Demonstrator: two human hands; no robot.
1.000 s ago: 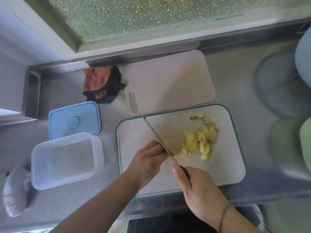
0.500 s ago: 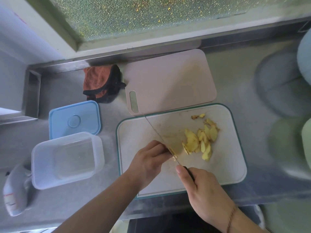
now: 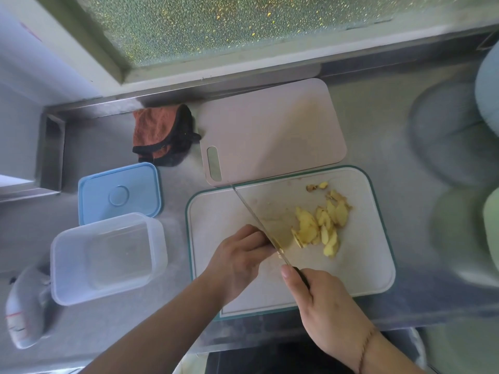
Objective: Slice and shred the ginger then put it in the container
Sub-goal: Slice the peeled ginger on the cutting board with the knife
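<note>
Change: knife [image 3: 258, 221] blade shifted slightly since earlier frame
Right hand [image 3: 322, 303]: grips knife handle
Left hand [image 3: 239, 259]: fingers curled, pinning ginger [image 3: 320, 225] piece on cutting board [image 3: 361, 268]

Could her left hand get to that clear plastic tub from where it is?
Probably yes. The left hand is curled on the ginger piece beside the knife blade, and the clear plastic tub sits open on its left with bare steel counter between. It would have to let go first.

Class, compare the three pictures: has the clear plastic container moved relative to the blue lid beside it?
No. The clear plastic container sits at the same spot just in front of the blue lid, their edges overlapping as before.
</note>
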